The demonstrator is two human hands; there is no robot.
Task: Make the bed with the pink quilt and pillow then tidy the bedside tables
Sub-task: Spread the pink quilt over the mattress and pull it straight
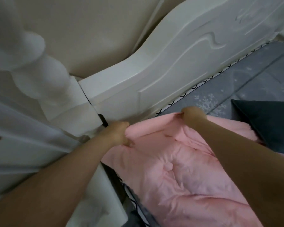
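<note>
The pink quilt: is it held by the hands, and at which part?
Yes. Both hands grip the quilt at its top edge near the headboard: the left hand at the corner, the right hand further along the edge.

Dim, soft indoor light; blurred, warped edges (wide-angle).
</note>
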